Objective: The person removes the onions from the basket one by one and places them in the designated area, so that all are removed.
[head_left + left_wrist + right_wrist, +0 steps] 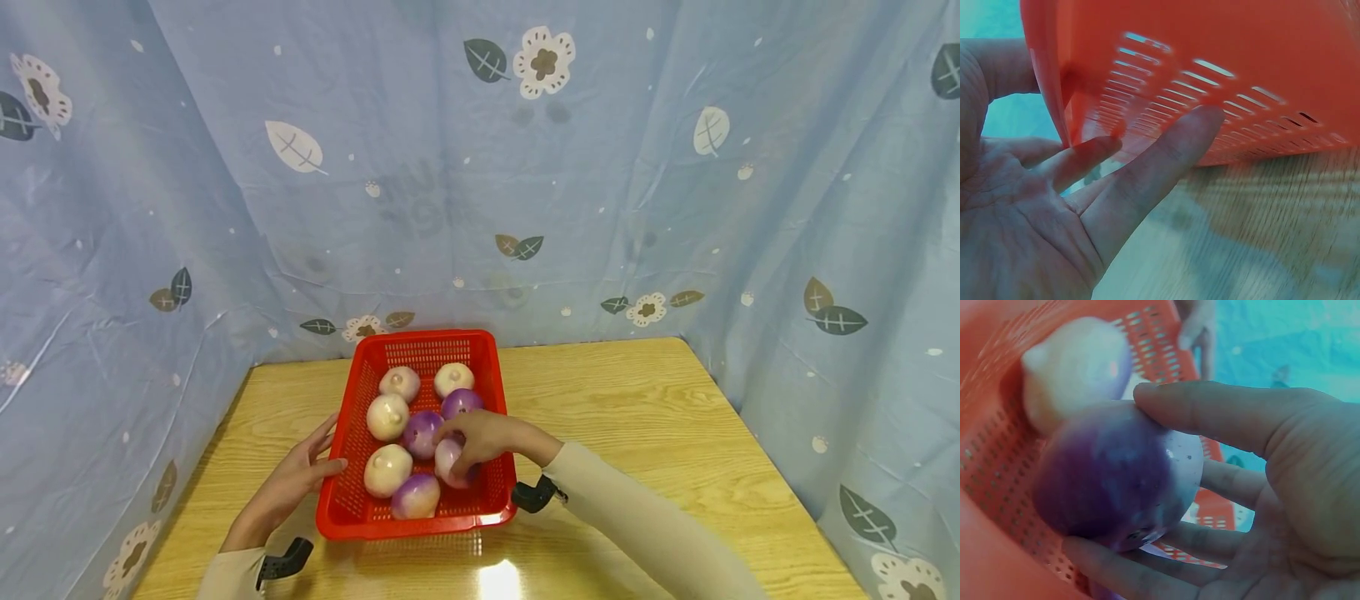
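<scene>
A red plastic basket (420,527) with slotted walls holds several white-and-purple turnips. My right hand (483,437) reaches over its right side and grips a turnip (1116,475), thumb on one side and fingers on the other. In the head view that turnip (452,468) is still inside the basket, partly hidden by the hand. At the basket's left wall, my left hand (300,471) holds the rim; in the left wrist view its thumb passes behind the rim and its fingers (1160,156) lie against the slotted outer wall.
Other turnips surround the held one: a purple one (422,434) to its left, another (416,497) near the front wall, a white one (387,471) at the left. The wooden table (622,400) extends right. A blue patterned curtain (420,167) hangs behind and along both sides.
</scene>
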`<state>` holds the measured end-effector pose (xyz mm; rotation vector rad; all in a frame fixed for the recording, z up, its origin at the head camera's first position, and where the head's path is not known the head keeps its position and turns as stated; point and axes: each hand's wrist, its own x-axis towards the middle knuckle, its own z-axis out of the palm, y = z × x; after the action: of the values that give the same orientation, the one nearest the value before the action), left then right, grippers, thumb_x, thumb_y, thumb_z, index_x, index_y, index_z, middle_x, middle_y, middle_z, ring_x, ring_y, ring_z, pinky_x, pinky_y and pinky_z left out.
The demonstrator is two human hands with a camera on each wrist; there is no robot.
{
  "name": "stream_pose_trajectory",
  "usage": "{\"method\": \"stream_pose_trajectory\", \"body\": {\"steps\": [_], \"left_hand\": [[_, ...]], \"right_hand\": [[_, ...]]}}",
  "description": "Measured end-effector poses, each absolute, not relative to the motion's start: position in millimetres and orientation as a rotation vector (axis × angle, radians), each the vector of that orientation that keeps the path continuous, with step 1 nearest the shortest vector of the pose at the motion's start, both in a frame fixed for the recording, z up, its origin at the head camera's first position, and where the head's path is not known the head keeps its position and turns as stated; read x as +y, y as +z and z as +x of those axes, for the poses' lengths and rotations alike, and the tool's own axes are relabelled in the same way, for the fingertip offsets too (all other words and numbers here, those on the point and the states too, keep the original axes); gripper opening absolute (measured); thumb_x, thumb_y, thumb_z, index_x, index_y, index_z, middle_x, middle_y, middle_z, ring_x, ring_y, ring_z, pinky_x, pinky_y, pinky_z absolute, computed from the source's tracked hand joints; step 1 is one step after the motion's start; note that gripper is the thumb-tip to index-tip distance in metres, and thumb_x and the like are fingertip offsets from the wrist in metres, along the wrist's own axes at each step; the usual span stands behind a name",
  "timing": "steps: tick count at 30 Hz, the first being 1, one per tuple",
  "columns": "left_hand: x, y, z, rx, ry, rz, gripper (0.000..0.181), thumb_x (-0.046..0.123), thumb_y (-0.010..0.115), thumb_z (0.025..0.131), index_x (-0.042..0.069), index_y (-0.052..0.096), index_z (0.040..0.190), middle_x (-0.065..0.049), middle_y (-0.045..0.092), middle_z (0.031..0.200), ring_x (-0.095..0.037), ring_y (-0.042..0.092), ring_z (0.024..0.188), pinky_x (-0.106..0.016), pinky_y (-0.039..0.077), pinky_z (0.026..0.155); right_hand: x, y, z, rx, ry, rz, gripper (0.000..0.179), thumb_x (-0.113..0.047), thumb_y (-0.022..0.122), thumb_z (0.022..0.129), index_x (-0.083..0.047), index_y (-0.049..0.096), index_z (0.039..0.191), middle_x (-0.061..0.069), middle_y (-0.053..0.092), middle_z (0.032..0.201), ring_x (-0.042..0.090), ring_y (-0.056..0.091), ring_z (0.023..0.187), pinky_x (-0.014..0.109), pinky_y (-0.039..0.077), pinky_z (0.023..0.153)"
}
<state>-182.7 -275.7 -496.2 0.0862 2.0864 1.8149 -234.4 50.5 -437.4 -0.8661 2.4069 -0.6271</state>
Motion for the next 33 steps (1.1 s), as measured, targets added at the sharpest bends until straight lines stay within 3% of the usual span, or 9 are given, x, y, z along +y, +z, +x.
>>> {"method": "stream_pose_trajectory", "body": {"steps": [10,22,29,33], "left_hand": [[-278.2,-496.7,-183.8,2.062,1.811,0.134,0.086,0.008,0.058,0.096,0.018,0.001,0.160,-0.031,0.014,0.160,-0.044,0.060,0.120,-0.050,0.058,0.082],[-277.6,-496.1,-184.7,2.070,1.821,0.085,0.086,0.008,0.059,0.095,0.019,0.004,0.160,-0.030,0.016,0.160,-0.044,0.059,0.121,-0.051,0.058,0.083],[-278.7,-497.3,-184.6,2.060,1.825,0.091,0.086,0.010,0.059,0.096,0.020,0.004,0.160,-0.030,0.015,0.160,-0.045,0.057,0.122,-0.050,0.058,0.084],[-279.6,-498.0,-184.4,2.050,1.823,0.119,0.085,0.010,0.058,0.097,0.019,0.002,0.160,-0.031,0.014,0.160,-0.046,0.057,0.123,-0.051,0.058,0.084]], "right_hand": [[71.1,-415.8,-236.6,2.430,-0.834,-0.886,0.045,-0.026,0.083,0.074,-0.032,0.065,0.114,-0.006,0.063,0.115,0.013,0.060,0.103,0.029,0.051,0.089],[98.6,-392.9,-234.5,2.423,-1.128,-0.796,0.048,-0.024,0.082,0.076,-0.030,0.064,0.121,0.001,0.062,0.119,0.023,0.060,0.107,0.036,0.054,0.087],[113.4,-383.9,-239.8,2.446,-1.263,-0.842,0.053,-0.020,0.082,0.076,-0.022,0.063,0.125,0.001,0.059,0.129,0.029,0.055,0.122,0.047,0.048,0.103],[123.6,-383.0,-243.1,2.467,-1.308,-0.808,0.056,-0.020,0.081,0.078,-0.020,0.061,0.130,0.001,0.059,0.131,0.030,0.055,0.124,0.045,0.049,0.102]]}}
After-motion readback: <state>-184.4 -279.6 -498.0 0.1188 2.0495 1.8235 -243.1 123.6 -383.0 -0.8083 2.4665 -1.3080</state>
